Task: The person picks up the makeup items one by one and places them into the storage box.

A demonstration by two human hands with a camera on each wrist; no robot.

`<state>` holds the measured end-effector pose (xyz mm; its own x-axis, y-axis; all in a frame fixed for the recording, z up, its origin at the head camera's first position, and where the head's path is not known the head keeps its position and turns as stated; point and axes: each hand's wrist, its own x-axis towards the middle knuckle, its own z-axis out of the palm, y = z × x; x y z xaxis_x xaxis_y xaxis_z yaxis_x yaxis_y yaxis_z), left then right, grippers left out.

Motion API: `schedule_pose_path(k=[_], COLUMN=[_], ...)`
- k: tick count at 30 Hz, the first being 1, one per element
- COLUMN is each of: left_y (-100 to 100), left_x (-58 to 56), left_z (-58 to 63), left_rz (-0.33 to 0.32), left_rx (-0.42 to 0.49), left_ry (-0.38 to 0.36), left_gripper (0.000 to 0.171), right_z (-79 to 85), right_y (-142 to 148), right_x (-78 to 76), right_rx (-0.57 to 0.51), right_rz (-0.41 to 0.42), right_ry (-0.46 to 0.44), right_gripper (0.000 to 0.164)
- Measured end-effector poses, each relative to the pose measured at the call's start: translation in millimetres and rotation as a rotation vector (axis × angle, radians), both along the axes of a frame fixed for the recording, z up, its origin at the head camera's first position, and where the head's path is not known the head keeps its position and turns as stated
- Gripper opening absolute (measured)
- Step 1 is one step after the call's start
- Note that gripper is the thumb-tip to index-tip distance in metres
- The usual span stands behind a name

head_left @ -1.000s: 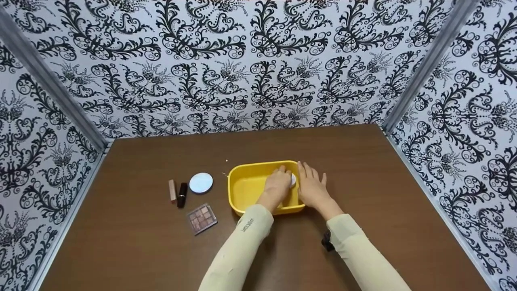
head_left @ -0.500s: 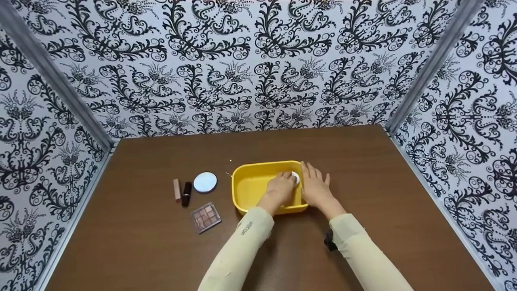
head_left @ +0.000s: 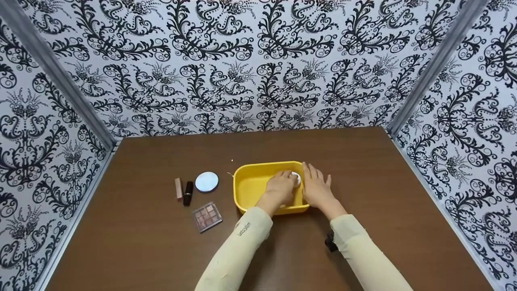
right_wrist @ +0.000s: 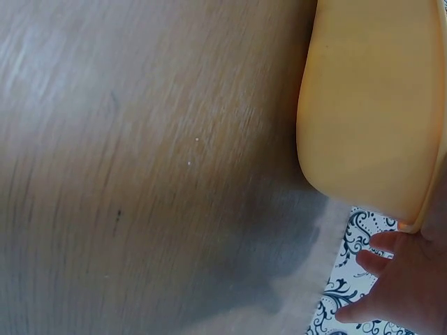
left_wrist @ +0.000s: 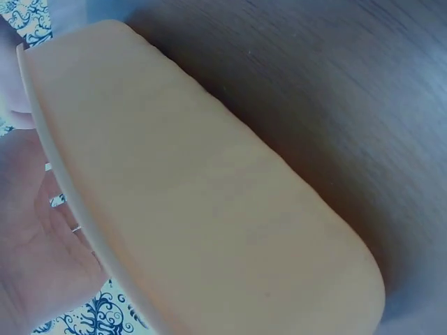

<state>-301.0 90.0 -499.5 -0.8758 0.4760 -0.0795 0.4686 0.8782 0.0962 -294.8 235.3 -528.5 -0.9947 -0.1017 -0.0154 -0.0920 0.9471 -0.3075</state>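
A yellow plastic bin [head_left: 247,193] stands on the table with its long side toward me. My left hand [head_left: 278,189] reaches into its right half. The fingers curl at a small white round thing [head_left: 297,179] near the right end; most of it is hidden by the hand. My right hand [head_left: 317,190] lies along the outside of the bin's right wall, fingers straight and fingertips at the rim. In the left wrist view, the bin's outer wall [left_wrist: 188,174] hides the left fingertips. In the right wrist view, right fingers [right_wrist: 374,262] spread beside the bin's corner.
Left of the bin lie a round white compact [head_left: 207,182], a black lipstick [head_left: 188,194], a slim pinkish tube [head_left: 179,189] and an eyeshadow palette [head_left: 207,217]. Patterned panels [head_left: 250,81] rise behind the brown table [head_left: 153,250] and at both sides.
The left fingers have drawn back slightly toward me and to the right inside the bin, at the white thing. The right hand stays at the bin's wall. The head view has shifted slightly.
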Motion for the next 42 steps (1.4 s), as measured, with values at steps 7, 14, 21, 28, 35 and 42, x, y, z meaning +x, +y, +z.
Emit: schedule_pose_path(k=[7,14,21,28,35,42], left_y=[-6,-16,-32,-48,-64,-90], left_x=[-1.4,1.4,4.7,9.8,15.5,15.8], left_z=[1.3,4.0,9.4,19.2,32.4,39.7], left_rz=[0.022,0.027,0.033,0.101,0.123,0.141], left_rx=[0.066,0.084,0.164,0.272,0.343,0.466], left_ry=[-0.011,0.039,0.098,0.099,0.05,0.084], left_gripper=[0.05,0.046,0.044,0.043,0.045,0.046], right_z=[-0.6,1.3,2.1,2.3,2.2,2.4], right_y=[0,-1,0,0,-1,-1], right_x=[-1.0,-1.5,-1.6,-0.7,-1.7,-1.4], right_rx=[0.008,0.007,0.0,-0.023,-0.019,-0.018], right_rz=[0.0,-0.004,-0.01,-0.012,-0.013,-0.01], right_ry=[-0.017,-0.015,-0.034,-0.076,-0.086,-0.088], right_gripper=[0.075,0.076,0.075,0.078,0.077,0.076])
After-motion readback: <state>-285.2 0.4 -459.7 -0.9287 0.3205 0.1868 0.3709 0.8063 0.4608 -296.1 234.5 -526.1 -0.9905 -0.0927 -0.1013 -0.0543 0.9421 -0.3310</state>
